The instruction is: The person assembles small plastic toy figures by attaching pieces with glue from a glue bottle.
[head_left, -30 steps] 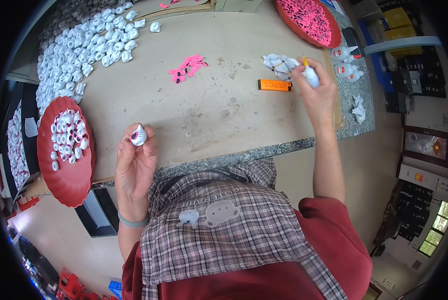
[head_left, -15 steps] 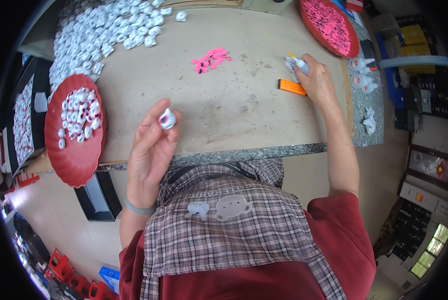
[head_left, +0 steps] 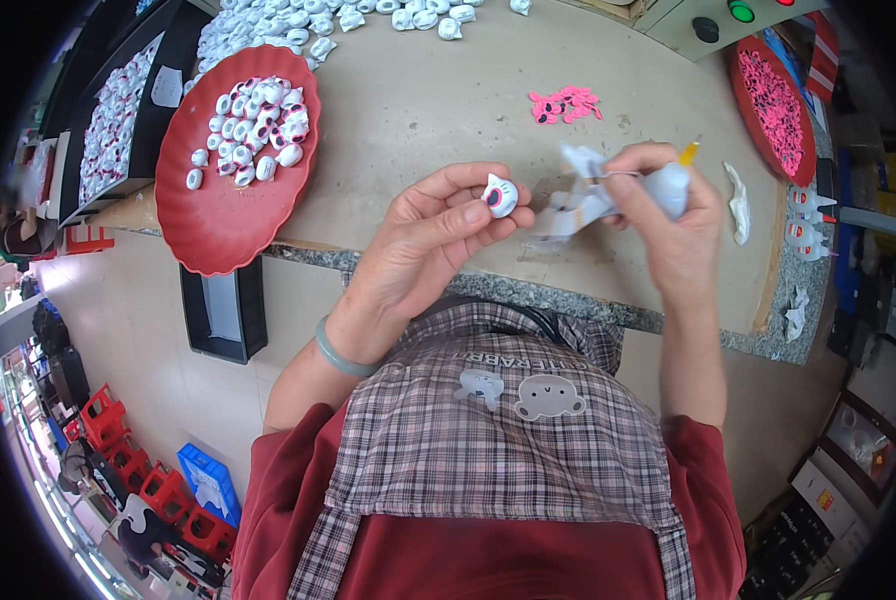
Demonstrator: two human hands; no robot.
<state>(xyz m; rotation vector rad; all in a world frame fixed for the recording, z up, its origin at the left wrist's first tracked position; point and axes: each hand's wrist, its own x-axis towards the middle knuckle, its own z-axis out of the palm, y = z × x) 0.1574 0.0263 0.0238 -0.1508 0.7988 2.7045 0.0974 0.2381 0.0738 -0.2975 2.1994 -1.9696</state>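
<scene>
Between the thumb and fingers of my left hand [head_left: 443, 225] is a small white cat-head piece [head_left: 501, 197], its pink-rimmed dark oval facing up. My right hand [head_left: 673, 225], close by on the right, is closed round a pale squeeze bottle [head_left: 668, 188] with a yellow tip. A whitish, crumpled thing [head_left: 583, 195], perhaps tissue, shows at the fingers of that hand, smeared by motion. It lies between the two hands, and I cannot tell whether it touches the cat-head piece. Beyond my hands, a small pile of pink pieces [head_left: 565, 104] lies on the table.
A red scalloped tray [head_left: 218, 225] with white pieces stands at the left table edge. More white pieces [head_left: 298, 20] spread along the back. At the right are a red tray of pink pieces [head_left: 771, 110], several small bottles [head_left: 806, 230] and a crumpled tissue [head_left: 738, 205].
My right hand has come left from the table's right side with the bottle, near my left hand. The left still holds the cat-head piece. The view has shifted; the orange box no longer shows.
</scene>
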